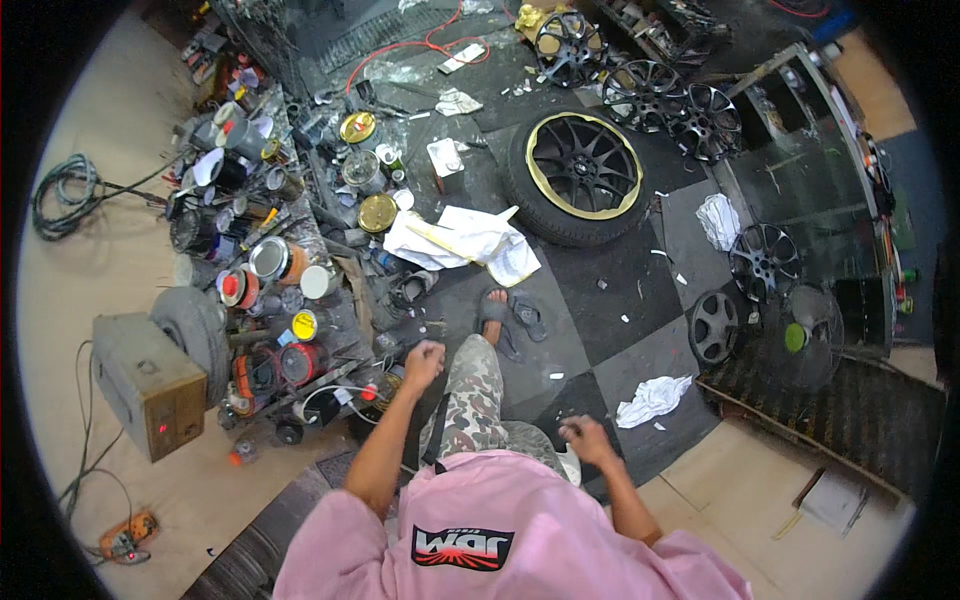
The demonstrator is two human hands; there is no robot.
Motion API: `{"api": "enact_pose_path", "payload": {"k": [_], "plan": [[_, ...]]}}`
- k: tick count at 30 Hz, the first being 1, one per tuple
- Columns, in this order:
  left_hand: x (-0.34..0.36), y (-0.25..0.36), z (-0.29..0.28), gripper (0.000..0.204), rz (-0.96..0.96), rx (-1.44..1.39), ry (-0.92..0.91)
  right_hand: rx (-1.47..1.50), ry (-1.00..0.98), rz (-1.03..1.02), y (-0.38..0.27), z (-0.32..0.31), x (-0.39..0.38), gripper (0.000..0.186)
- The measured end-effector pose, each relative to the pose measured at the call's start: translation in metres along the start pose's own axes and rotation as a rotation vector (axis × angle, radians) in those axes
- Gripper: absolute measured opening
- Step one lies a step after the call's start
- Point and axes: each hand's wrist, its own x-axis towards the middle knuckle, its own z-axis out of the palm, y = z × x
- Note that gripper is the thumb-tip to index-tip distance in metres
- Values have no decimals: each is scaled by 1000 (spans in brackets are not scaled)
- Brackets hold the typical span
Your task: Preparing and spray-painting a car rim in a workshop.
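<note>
My left hand (424, 361) is curled into a loose fist with nothing in it, raised beside a low cluttered bench of paint cans (300, 290). My right hand (585, 438) hangs at my side with fingers bent inward and holds nothing. Between them is my leg in camouflage trousers (470, 395), the foot in a sandal (493, 310) stepping forward on the dark checkered floor. A second sandal (527, 314) lies beside it. Ahead lies a tyre with a black and gold-rimmed wheel (580, 175).
White crumpled paper sheets (462, 240) lie before the tyre and a white rag (652, 398) at the right. Several black alloy wheels (668, 95) stand at the back and right. A grey metal box (145, 380) sits left; a fan (800, 340) stands right.
</note>
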Motion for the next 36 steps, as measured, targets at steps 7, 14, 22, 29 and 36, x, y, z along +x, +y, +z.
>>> {"api": "enact_pose_path", "payload": {"k": [7,14,22,29,36], "plan": [[215,35,50,48,-419,-318,51,225,-9,232,8,-7,3,29],[414,-4,66,84,-498,-514,244,793,66,673,15,-55,42,33],[514,-22,103,45,-506,-752,350,648,-132,657,-34,-92,135,21],[353,37,144,43,70,499,-37,714,-39,558,-31,-132,179,21],[266,121,180,41,-1,419,-6,561,-152,265,0,-201,270,27]]}}
